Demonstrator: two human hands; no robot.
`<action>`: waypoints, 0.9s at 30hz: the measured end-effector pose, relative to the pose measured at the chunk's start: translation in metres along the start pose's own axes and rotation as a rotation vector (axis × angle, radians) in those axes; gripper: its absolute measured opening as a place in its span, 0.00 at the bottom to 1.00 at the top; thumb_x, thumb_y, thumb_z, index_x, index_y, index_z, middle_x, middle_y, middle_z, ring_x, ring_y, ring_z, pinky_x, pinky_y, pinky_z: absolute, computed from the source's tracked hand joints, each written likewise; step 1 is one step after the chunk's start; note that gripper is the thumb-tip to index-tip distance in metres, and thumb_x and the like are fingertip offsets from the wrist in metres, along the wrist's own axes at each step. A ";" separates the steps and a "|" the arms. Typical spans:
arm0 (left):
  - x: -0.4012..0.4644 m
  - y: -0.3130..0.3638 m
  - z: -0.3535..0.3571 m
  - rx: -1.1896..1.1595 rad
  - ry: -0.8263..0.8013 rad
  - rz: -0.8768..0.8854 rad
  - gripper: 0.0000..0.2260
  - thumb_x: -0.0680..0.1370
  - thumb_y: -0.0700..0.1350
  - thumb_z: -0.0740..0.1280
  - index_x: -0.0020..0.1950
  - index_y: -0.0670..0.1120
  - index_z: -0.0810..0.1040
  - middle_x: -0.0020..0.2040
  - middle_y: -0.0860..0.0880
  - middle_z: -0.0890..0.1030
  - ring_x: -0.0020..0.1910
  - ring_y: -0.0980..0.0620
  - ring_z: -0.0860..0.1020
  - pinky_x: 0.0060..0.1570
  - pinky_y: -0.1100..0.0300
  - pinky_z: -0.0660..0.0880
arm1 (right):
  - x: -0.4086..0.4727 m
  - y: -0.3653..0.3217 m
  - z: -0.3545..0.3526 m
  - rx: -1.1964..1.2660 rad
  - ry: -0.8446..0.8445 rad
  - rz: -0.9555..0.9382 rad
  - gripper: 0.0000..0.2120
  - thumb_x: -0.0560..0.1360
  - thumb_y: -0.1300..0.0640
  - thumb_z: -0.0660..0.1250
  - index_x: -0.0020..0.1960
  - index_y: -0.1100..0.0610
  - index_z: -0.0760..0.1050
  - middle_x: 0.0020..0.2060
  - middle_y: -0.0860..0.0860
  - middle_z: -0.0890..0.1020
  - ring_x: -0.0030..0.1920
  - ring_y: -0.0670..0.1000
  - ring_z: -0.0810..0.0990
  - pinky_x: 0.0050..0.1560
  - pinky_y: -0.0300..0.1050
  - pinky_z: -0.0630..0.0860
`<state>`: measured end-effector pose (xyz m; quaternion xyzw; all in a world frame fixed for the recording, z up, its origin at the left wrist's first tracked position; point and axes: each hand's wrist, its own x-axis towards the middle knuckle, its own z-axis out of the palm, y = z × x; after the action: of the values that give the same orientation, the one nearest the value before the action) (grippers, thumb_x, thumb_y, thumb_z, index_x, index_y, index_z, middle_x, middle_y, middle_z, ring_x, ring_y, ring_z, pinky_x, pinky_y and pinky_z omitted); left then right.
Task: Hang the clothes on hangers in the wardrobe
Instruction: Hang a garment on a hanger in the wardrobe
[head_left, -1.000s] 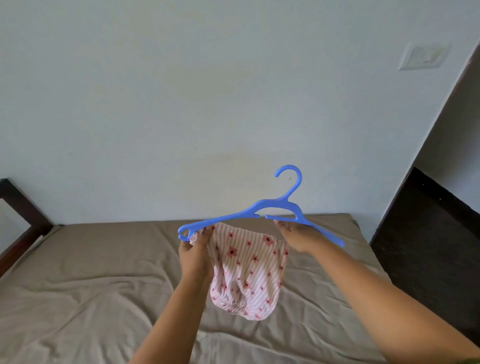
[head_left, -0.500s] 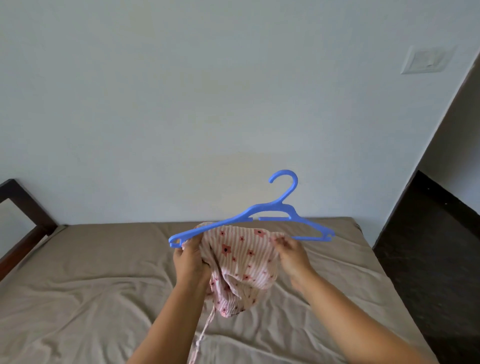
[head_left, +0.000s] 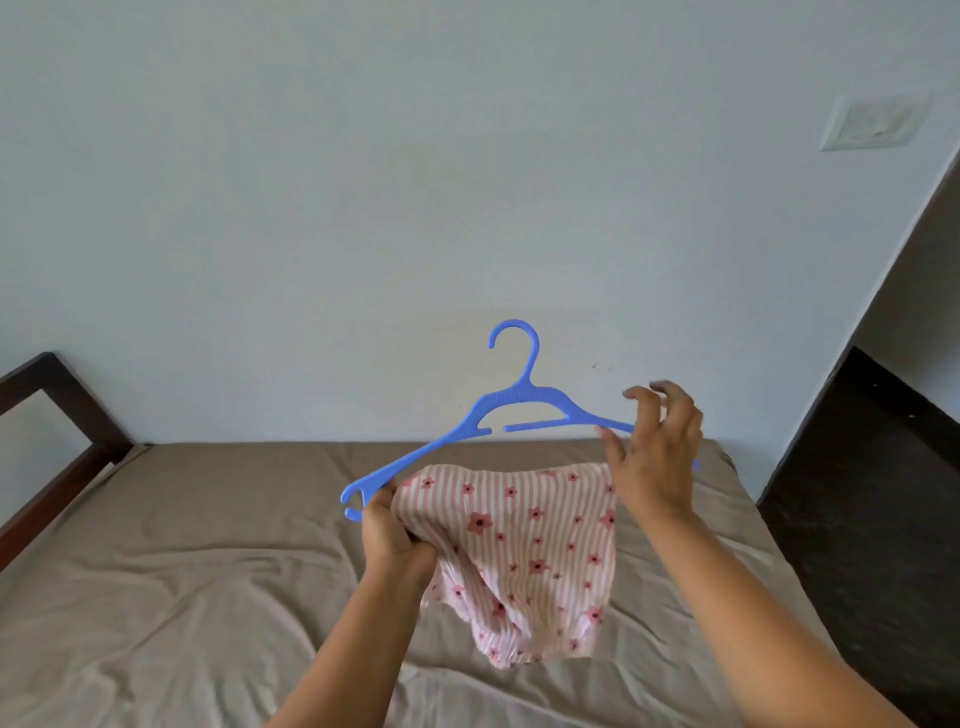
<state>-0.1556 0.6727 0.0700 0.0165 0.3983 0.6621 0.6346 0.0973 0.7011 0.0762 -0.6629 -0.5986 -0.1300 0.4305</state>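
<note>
A blue plastic hanger (head_left: 514, 400) is held up over the bed, hook upward and tilted down to the left. A pink striped garment with red flowers (head_left: 524, 545) hangs below it, its top edge stretched between my hands. My left hand (head_left: 392, 535) grips the garment's left corner together with the hanger's left end. My right hand (head_left: 652, 457) is at the hanger's right arm, thumb and fingers around the bar, other fingers spread; the garment's right corner sits under its palm. The hanger's right tip is hidden behind that hand.
A bed with a wrinkled tan sheet (head_left: 182, 571) lies below my hands. A dark wooden bed frame (head_left: 57, 410) stands at the left. A pale wall is behind, with a switch plate (head_left: 867, 122) at upper right. Dark floor (head_left: 862, 493) runs along the bed's right side.
My right hand has moved up and right from the garment's edge to the hanger's right arm. The garment now spreads wider and flatter, and the hanger has risen and tilted more.
</note>
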 end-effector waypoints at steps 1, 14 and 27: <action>-0.002 -0.001 0.000 -0.006 -0.002 -0.008 0.11 0.78 0.45 0.61 0.37 0.46 0.76 0.31 0.49 0.79 0.34 0.50 0.78 0.41 0.54 0.76 | 0.001 -0.005 -0.001 0.052 -0.060 -0.076 0.28 0.70 0.45 0.72 0.64 0.58 0.69 0.64 0.59 0.69 0.63 0.60 0.67 0.62 0.55 0.65; 0.024 0.027 -0.047 0.806 0.274 0.548 0.28 0.69 0.57 0.76 0.60 0.45 0.67 0.54 0.47 0.74 0.50 0.49 0.76 0.51 0.55 0.74 | 0.056 -0.064 -0.005 0.289 -0.465 -0.150 0.12 0.79 0.46 0.60 0.50 0.55 0.70 0.28 0.48 0.69 0.32 0.55 0.70 0.34 0.47 0.65; 0.019 -0.027 0.047 1.965 -0.468 1.606 0.15 0.79 0.50 0.56 0.52 0.45 0.80 0.43 0.49 0.80 0.42 0.46 0.78 0.52 0.49 0.75 | 0.057 -0.101 -0.007 0.242 -0.472 -0.300 0.15 0.79 0.44 0.60 0.52 0.56 0.71 0.30 0.48 0.72 0.33 0.53 0.70 0.35 0.44 0.64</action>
<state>-0.1116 0.7092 0.0784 0.8225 0.4742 0.2686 -0.1628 0.0230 0.7257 0.1615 -0.5229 -0.7844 0.0380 0.3314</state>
